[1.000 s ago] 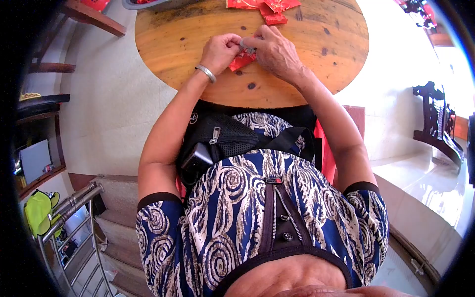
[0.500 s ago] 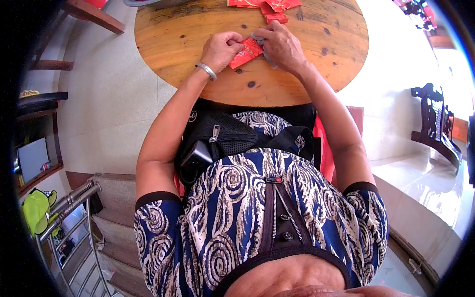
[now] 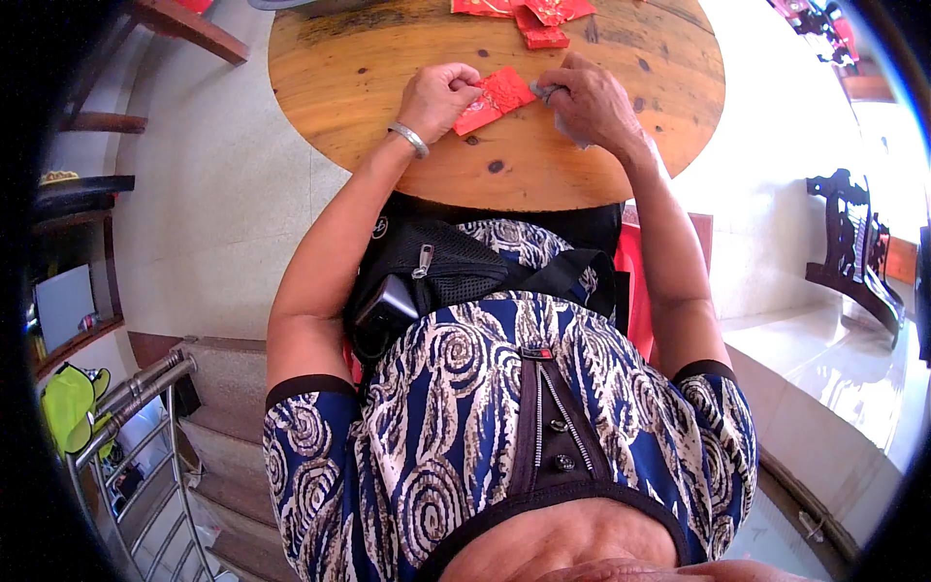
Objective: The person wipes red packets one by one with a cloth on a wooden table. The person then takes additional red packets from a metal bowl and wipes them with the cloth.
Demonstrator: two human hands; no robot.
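A red envelope (image 3: 500, 97) with gold print lies over the wooden tabletop, its left end pinched between the thumb and fingers of my left hand (image 3: 438, 101). My right hand (image 3: 593, 105) is just to the right of the envelope, its fingers closed on a thin grey cloth (image 3: 572, 134). Part of that cloth pokes out by the fingertips near the envelope's right edge, and another part hangs below the palm. The rest is hidden by the hand.
More red envelopes (image 3: 543, 35) lie at the far side of the round wooden table (image 3: 388, 58). A grey container edge (image 3: 281, 4) shows at the top left. To my lower left are a metal railing (image 3: 173, 417) and stairs (image 3: 228, 436).
My right hand has moved right, off the envelope, with the grey cloth still in it. More of the envelope shows now. My left hand stays almost in place.
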